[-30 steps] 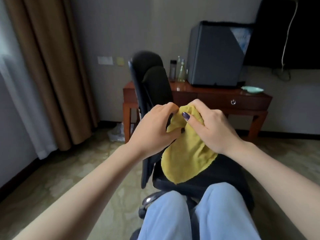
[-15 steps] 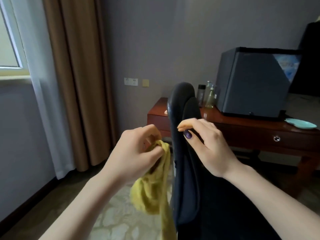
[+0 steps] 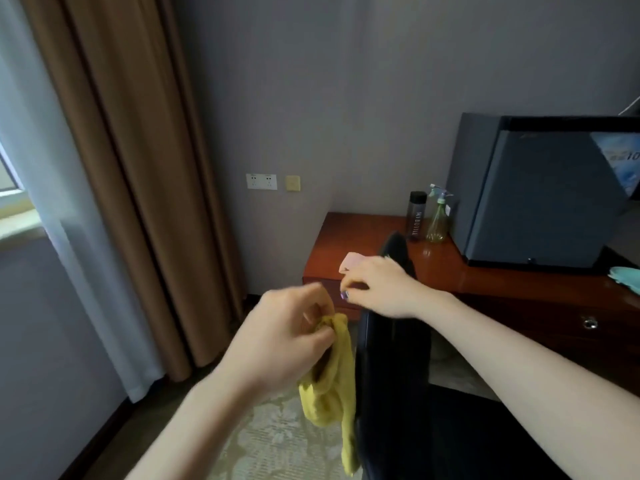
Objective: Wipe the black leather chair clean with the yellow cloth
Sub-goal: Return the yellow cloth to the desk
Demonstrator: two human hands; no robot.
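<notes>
I see the chair before the desk; 2 bottles stand on it, left of the fridge.

Cloth yellow. Chair black. Worktop reddish-brown. Curtain brown. Carpet pale green, floral pattern. Thumbnail purple. Spray bottle yellow-green.

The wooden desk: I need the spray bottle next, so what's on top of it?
On the wooden desk: black bottle, green spray bottle, grey box, teal item. The right hand and chair hide part.
</notes>
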